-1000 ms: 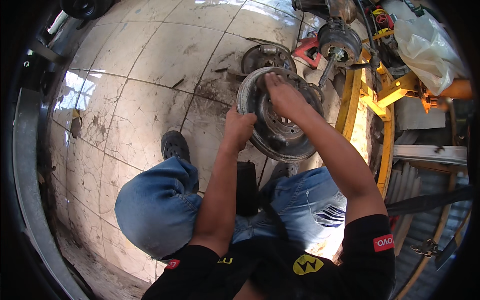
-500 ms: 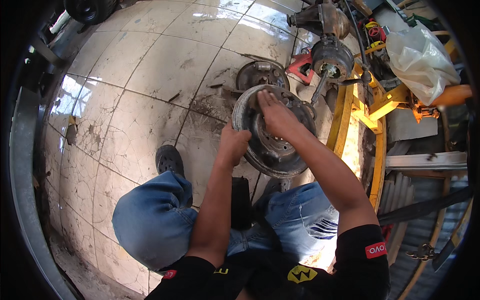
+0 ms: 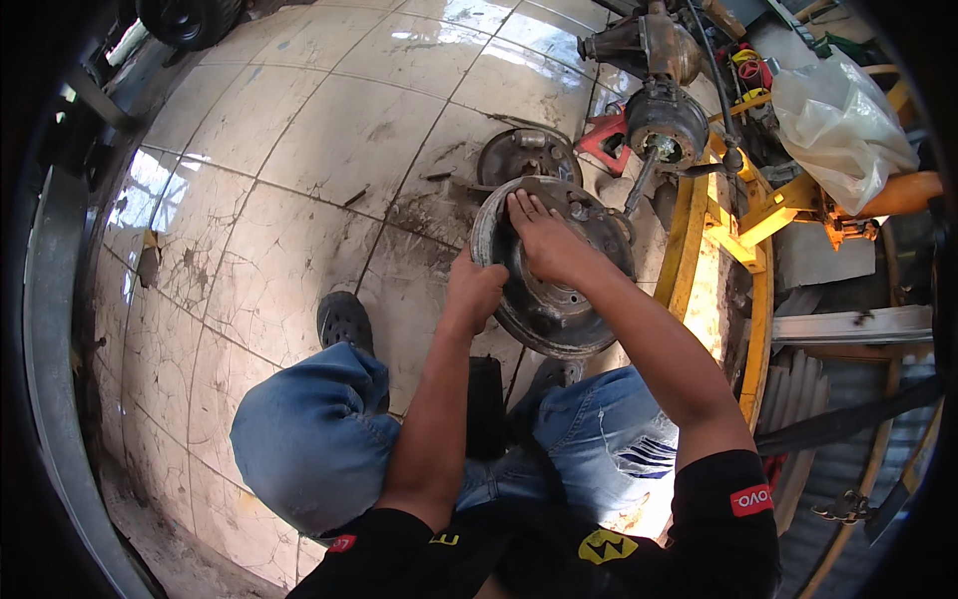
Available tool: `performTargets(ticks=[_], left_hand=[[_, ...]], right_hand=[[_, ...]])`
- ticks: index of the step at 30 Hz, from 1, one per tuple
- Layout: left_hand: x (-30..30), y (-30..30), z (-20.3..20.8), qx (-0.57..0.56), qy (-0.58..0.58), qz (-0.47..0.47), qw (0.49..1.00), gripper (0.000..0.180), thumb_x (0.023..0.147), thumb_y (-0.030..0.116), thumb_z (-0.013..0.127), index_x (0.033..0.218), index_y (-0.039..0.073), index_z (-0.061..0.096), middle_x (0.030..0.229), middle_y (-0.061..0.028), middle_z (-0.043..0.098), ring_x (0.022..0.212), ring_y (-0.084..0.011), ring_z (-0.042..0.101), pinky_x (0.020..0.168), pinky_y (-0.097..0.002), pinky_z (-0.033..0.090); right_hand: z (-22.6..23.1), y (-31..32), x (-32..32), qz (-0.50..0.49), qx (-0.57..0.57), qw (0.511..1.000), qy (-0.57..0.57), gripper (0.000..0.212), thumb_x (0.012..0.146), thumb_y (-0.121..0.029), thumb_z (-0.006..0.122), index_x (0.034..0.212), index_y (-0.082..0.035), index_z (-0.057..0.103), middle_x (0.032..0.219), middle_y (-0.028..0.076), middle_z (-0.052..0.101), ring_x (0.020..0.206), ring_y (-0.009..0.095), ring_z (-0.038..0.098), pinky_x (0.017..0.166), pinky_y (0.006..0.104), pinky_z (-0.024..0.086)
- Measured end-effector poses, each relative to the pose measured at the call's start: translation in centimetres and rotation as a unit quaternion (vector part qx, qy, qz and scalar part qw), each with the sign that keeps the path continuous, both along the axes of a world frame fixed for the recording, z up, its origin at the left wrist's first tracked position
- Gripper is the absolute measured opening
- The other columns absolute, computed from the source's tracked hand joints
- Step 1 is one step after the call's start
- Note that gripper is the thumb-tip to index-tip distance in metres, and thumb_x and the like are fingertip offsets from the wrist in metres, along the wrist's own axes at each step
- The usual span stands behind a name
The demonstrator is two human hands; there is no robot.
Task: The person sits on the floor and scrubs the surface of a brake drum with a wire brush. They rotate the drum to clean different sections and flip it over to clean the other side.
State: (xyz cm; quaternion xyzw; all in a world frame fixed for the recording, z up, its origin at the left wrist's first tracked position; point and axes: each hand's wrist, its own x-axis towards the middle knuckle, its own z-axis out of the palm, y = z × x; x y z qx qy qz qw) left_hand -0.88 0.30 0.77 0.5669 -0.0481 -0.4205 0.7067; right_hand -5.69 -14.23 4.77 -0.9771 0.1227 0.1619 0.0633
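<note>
A round, dark metal brake drum [image 3: 564, 319] with a worn, pale rim is tilted up in front of me, between my lower legs. My left hand [image 3: 473, 290] is closed around its left edge, thumb toward the inside. Against the upper left part of the inner wall lies my right hand [image 3: 547, 240], fingers stretched out; whether anything thin is under the fingertips is hidden. Just beyond the drum, a brake backing plate [image 3: 527, 158] with fittings on it rests on the floor.
To the upper right, an axle housing [image 3: 667, 50] with a brake assembly [image 3: 667, 125] stands by a red jack stand [image 3: 605, 140]. A yellow metal frame [image 3: 682, 245] runs along the right, with a plastic bag [image 3: 838, 125] above it. Cracked tiles [image 3: 299, 130] cover the floor.
My right fingers have slid slightly left and down along the drum's inner wall and spread a little. The left hand keeps its hold, and the whole view has shifted slightly.
</note>
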Motion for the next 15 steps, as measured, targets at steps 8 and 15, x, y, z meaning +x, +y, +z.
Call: performTargets(ticks=[8, 15], left_hand=[[0.2, -0.1, -0.8, -0.022, 0.007, -0.005, 1.0, 0.048, 0.069, -0.003, 0.053, 0.117, -0.005, 0.054, 0.097, -0.0131, 0.063, 0.081, -0.023, 0.063, 0.072, -0.033, 0.051], [-0.3, -0.5, -0.6, -0.028, -0.034, -0.002, 0.999, 0.046, 0.069, -0.003, 0.052, 0.116, -0.005, 0.054, 0.097, -0.012, 0.063, 0.082, -0.0218, 0.063, 0.074, -0.0335, 0.051]], right_hand=[[0.7, 0.0, 0.0, -0.041, -0.004, 0.999, 0.006, 0.077, 0.079, -0.002, 0.05, 0.147, 0.005, 0.015, 0.154, 0.024, 0.017, 0.141, 0.039, 0.023, 0.112, 0.0493, 0.029], [0.6, -0.1, 0.6, -0.087, 0.008, 0.996, 0.027, 0.074, 0.079, -0.001, 0.048, 0.146, 0.006, 0.016, 0.153, 0.027, 0.016, 0.14, 0.043, 0.023, 0.113, 0.0486, 0.027]])
